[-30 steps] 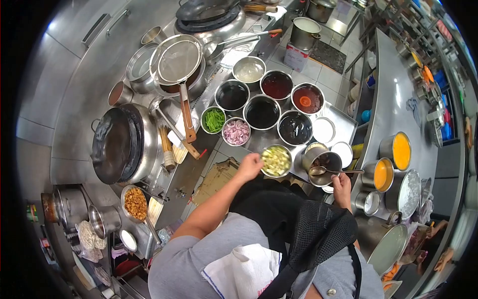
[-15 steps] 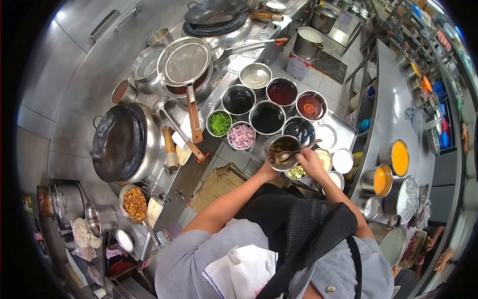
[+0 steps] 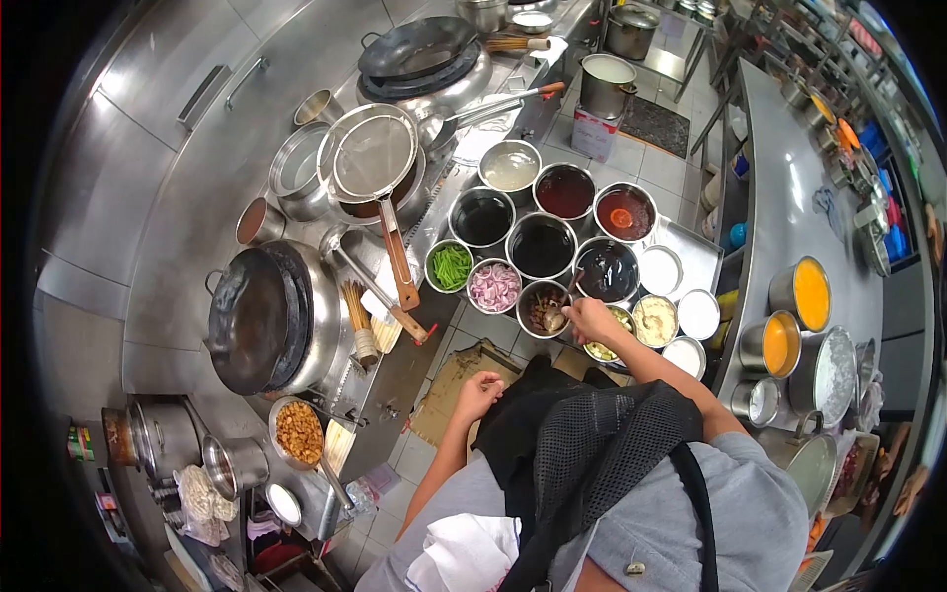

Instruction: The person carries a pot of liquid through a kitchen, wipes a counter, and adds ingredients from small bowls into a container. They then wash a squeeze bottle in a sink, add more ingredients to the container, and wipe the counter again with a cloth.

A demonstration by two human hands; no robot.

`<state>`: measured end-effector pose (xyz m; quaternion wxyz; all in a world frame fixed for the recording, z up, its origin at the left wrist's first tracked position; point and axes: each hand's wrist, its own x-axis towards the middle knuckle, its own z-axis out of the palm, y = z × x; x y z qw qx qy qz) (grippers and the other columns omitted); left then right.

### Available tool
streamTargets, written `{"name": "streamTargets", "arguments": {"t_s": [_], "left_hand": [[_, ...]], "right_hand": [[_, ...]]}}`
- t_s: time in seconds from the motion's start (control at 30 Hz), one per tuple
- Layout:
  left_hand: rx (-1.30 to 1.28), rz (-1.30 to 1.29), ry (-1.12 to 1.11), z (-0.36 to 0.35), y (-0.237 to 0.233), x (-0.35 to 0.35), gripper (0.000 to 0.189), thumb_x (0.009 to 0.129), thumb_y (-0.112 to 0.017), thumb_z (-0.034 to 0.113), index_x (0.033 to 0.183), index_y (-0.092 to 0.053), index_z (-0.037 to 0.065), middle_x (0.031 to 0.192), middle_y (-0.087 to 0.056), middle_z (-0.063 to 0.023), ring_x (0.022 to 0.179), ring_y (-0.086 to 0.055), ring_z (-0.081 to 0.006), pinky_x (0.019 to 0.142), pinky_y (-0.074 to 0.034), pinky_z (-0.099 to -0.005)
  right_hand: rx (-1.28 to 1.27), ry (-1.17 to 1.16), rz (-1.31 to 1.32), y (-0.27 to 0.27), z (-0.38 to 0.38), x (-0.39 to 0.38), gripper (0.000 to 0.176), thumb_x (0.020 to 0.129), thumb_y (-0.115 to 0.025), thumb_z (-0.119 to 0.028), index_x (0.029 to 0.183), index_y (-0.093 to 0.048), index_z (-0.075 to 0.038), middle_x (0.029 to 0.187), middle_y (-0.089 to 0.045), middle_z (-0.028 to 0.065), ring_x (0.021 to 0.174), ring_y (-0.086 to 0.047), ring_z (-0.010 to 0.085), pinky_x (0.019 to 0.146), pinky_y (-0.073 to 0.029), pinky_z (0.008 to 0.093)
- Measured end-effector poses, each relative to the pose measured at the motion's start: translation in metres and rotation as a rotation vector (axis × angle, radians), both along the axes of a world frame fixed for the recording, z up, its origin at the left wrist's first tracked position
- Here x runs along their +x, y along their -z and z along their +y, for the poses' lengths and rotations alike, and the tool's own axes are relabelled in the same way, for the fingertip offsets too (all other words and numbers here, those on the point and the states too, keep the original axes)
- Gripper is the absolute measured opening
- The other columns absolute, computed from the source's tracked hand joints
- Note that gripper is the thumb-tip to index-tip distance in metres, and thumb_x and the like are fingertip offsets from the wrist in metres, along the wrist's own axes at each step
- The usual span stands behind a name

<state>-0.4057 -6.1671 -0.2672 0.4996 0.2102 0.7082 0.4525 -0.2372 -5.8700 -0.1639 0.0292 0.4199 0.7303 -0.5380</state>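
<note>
My right hand (image 3: pixel 592 324) is closed on a spoon (image 3: pixel 557 320), whose bowl rests in a steel pot of brown pieces (image 3: pixel 540 296). That pot stands beside the sliced purple onions (image 3: pixel 494 286) and in front of a pot of dark liquid (image 3: pixel 542 246). Near it are the chopped green vegetable (image 3: pixel 448 266) and the pale yellow paste (image 3: pixel 654 322). My left hand (image 3: pixel 480 395) hangs apart from the pots, over the floor, with its fingers curled together. Whether anything small is between them cannot be seen.
Two woks (image 3: pixel 258 321) sit on burners at the left and top. A strainer (image 3: pixel 376 153) and a ladle (image 3: pixel 370 281) lie between them. Cardboard (image 3: pixel 449 395) covers some floor. Yellow pots (image 3: pixel 781 343) stand on the right counter (image 3: pixel 789 178). A fried-food strainer (image 3: pixel 299 431) is lower left.
The pot of brown pieces has gone down among the other pots. My left hand has let go of it and moved left and down. My right hand has moved slightly left with the spoon.
</note>
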Motion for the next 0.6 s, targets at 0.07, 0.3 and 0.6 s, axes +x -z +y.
{"name": "streamTargets", "arguments": {"t_s": [0.07, 0.3, 0.6], "left_hand": [[0.002, 0.029, 0.028, 0.000, 0.000, -0.004, 0.028, 0.094, -0.069, 0.013, 0.116, -0.063, -0.003, 0.101, -0.070, -0.0119, 0.080, -0.070, -0.0170, 0.067, -0.057, -0.0280], [-0.016, 0.415, 0.268, 0.030, -0.043, -0.004, 0.031, 0.090, -0.071, 0.018, 0.114, -0.067, -0.002, 0.104, -0.072, -0.0125, 0.084, -0.070, -0.0190, 0.076, -0.055, -0.0325], [0.278, 0.545, 0.349, 0.175, -0.133, 0.026, 0.034, 0.089, -0.072, 0.016, 0.118, -0.066, 0.000, 0.101, -0.071, -0.0082, 0.079, -0.065, -0.0136, 0.071, -0.052, -0.0292]], "right_hand": [[0.141, -0.143, -0.142, -0.029, -0.002, 0.001, 0.047, 0.098, -0.060, -0.034, 0.075, -0.063, 0.007, 0.061, -0.066, 0.0151, 0.061, -0.071, 0.0290, 0.068, -0.056, 0.0410], [0.332, -0.127, 0.112, -0.021, -0.009, 0.077, 0.024, 0.085, -0.070, -0.027, 0.091, -0.072, -0.004, 0.086, -0.074, 0.0133, 0.084, -0.071, 0.0313, 0.076, -0.055, 0.0400], [0.188, 0.057, 0.068, -0.023, -0.037, 0.164, 0.034, 0.086, -0.070, -0.013, 0.119, -0.068, -0.005, 0.098, -0.073, 0.0149, 0.086, -0.071, 0.0285, 0.079, -0.054, 0.0367]]}}
